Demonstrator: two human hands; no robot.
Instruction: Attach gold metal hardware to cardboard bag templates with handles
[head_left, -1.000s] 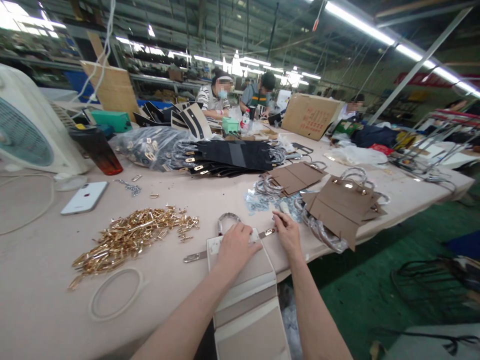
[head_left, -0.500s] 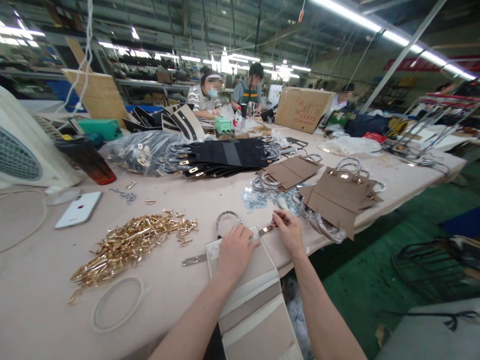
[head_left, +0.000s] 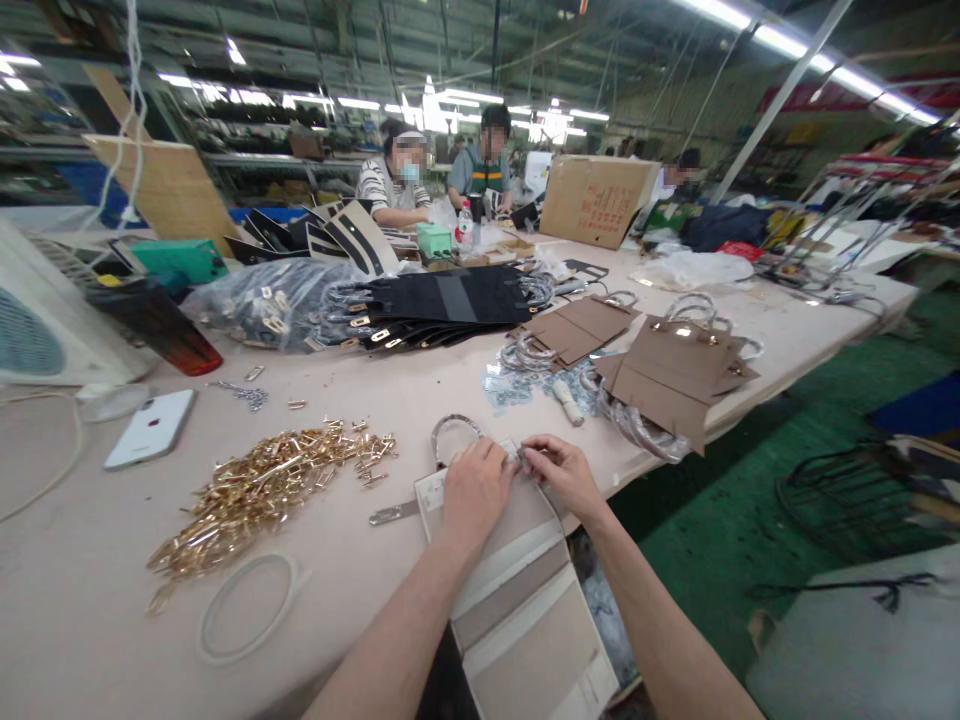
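Note:
An opened-out beige handbag body [head_left: 517, 560] lies at the table's front edge, its lower part hanging toward me. My left hand [head_left: 480, 485] rests across its upper part, fingers bent and pressed together near the right edge. Beside it, my right hand [head_left: 559, 475] pinches the end of a short strap against that edge; fingers hide most of the strap. From the left side sticks out another strap [head_left: 394, 513] with a metal plate. A wrapped ring handle [head_left: 456, 425] stands behind my left hand. Left of the body lies a heap of gold metal fittings [head_left: 277, 490].
A tape roll [head_left: 247, 610] and a phone [head_left: 150, 430] lie on the left. Brown bag pieces [head_left: 675, 370] with wrapped handles are stacked right, black ones [head_left: 450, 300] farther back. A cardboard box [head_left: 596, 200] and co-workers are across the table.
My right hand has moved left and in toward the bag body, bringing the strap end to its edge. My left fingers have shifted closer to my right hand. The camera view has turned slightly.

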